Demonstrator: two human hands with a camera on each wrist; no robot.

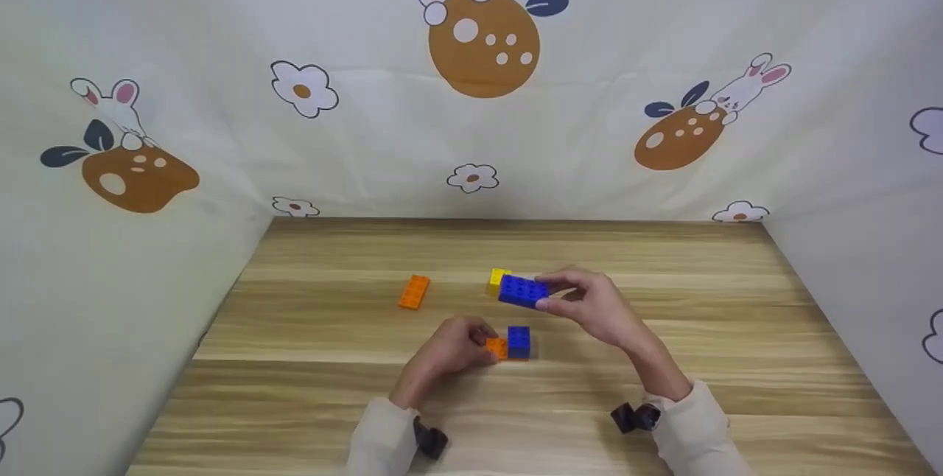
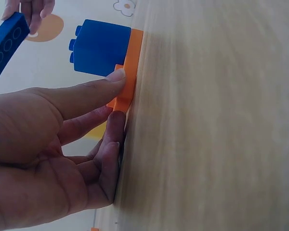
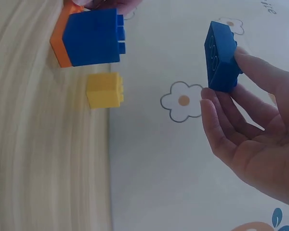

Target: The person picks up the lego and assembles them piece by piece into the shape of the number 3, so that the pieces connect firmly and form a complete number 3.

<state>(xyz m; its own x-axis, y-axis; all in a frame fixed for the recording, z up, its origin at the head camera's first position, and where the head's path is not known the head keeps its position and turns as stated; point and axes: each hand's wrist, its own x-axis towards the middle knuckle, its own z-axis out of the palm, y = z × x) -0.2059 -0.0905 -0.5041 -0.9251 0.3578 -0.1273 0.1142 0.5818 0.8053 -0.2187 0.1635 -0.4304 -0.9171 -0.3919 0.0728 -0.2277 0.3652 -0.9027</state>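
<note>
In the head view my right hand (image 1: 597, 308) pinches a blue building brick (image 1: 523, 291) by its right end, held above the table. Its hollow underside with round tubes shows in the right wrist view, where the blue brick (image 3: 221, 57) is between thumb and fingers. My left hand (image 1: 455, 347) grips the left end of a flat orange brick (image 1: 496, 348) lying on the table. A second blue brick (image 1: 519, 342) sits on the right part of that orange brick, studs up. In the left wrist view the thumb and fingers (image 2: 94, 96) of the left hand pinch the orange brick (image 2: 132, 67).
A yellow brick (image 1: 497, 279) stands on the table behind the held blue brick, partly hidden by it. Another flat orange brick (image 1: 414, 292) lies farther left on the wooden table (image 1: 309, 387). A patterned cloth (image 1: 368, 144) surrounds the back and sides.
</note>
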